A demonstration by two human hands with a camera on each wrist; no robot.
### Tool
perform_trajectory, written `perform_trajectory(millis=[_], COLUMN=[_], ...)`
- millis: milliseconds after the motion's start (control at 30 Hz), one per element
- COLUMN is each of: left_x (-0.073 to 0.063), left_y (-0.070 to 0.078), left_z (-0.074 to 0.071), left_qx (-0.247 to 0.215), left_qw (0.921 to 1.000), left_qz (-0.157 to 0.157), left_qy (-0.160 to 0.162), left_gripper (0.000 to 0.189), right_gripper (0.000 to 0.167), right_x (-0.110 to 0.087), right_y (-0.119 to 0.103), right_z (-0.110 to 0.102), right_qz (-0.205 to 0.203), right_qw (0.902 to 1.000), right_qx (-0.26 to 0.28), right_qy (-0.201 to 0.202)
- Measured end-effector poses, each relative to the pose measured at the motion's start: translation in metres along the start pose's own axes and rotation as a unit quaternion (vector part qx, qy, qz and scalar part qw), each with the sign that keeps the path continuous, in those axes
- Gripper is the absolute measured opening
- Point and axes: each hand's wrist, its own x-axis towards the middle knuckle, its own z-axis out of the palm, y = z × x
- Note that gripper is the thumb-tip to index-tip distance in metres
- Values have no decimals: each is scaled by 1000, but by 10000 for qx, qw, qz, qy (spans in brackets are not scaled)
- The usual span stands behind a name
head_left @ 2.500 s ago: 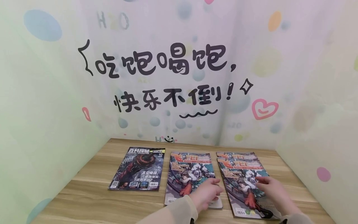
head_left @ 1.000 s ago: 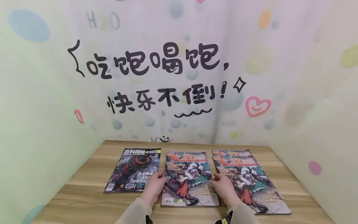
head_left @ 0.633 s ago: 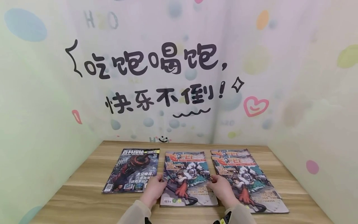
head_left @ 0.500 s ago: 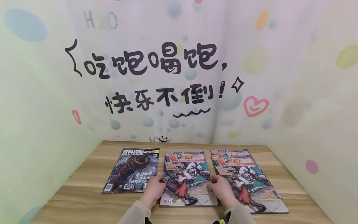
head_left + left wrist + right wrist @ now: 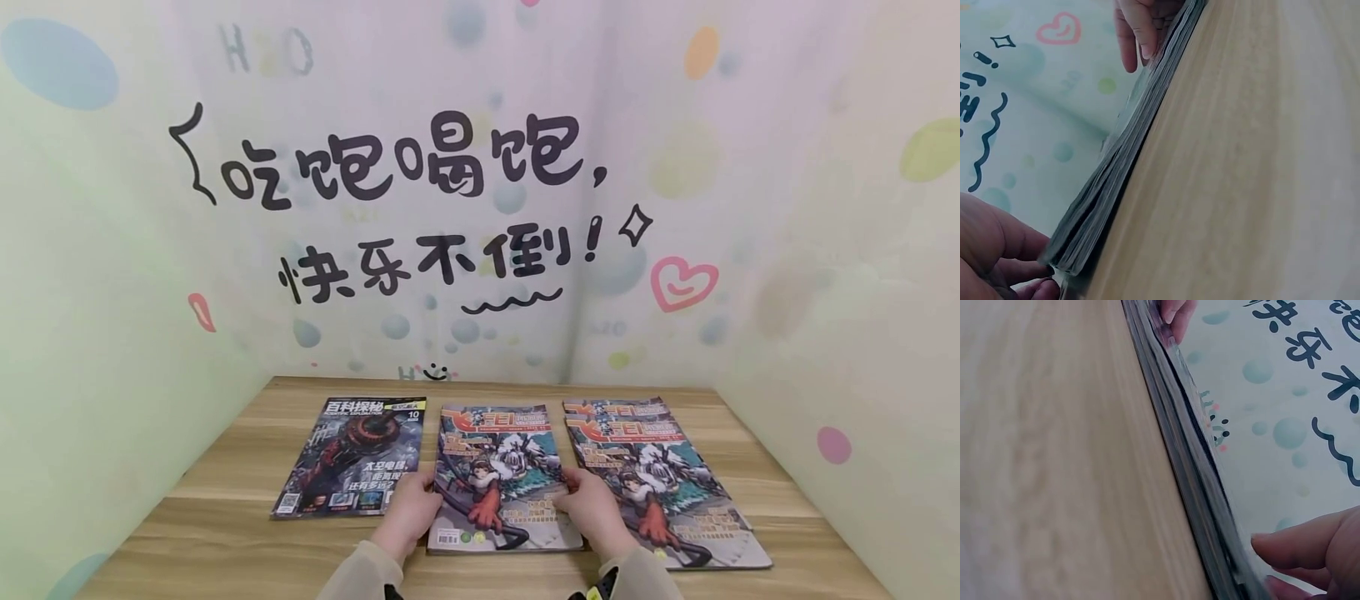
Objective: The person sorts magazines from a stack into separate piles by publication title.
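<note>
Flat on the table, in the middle of the head view, lies a stack of magazines [image 5: 501,467] with a red-clothed figure on its cover. My left hand [image 5: 408,508] grips its left edge, thumb near the cover. From the right side, my right hand [image 5: 594,507] holds the opposite edge, its thumb over the cover. The wrist views show the stack's layered page edges [image 5: 1125,162] with narrow gaps between layers. In the right wrist view, my right thumb and fingers [image 5: 1310,547] stand at the near corner. My fingertips under the edges are partly hidden.
Another pair of like magazines [image 5: 697,500] overlaps unevenly at the right, close beside my right hand. A dark magazine [image 5: 352,458] lies at the left, its lower right corner behind my left hand. Printed curtain walls [image 5: 450,333] border the wooden table [image 5: 217,533].
My right hand has left the right-hand magazines for the middle stack's right edge. My left hand has moved to that stack's left edge. Over the last half second both hands stay nearly still.
</note>
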Motion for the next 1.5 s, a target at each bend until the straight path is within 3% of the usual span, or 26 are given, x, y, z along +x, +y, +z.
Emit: perform_trajectory(millis=[267,533,733,867,1133,1400,1500], left_x=[-2,-3,-3,-3,-4,-4,-4], left_y=[4,6,5,0,-5,-2,-2], left_z=[0,0,4,4,0,-1,-1], left_qx=[-428,-523,-1195,-1732,-2782,-3177,-3208], left_qw=[9988,9981,9910,9817,9529,9378,9368], left_qz=[-221,-173,-200,-227,-621,-959,-958], left_qy=[-77,-271,-574,-762,-1033,-1022,-1020], left_gripper=[50,53,63,66,66,65,64], right_gripper=[55,57,58,58,53,51,55], right_x=[1,0,1,1,2,0,1], right_y=[-1,-1,-1,-1,1,-2,-2], right_z=[1,2,1,1,1,1,2], right_qz=[38,-20,86,178,319,327,355], right_qw=[9996,9994,9989,9984,9975,9945,9928], right_qx=[256,333,456,535,626,952,1114], right_qy=[81,81,17,-8,48,280,267])
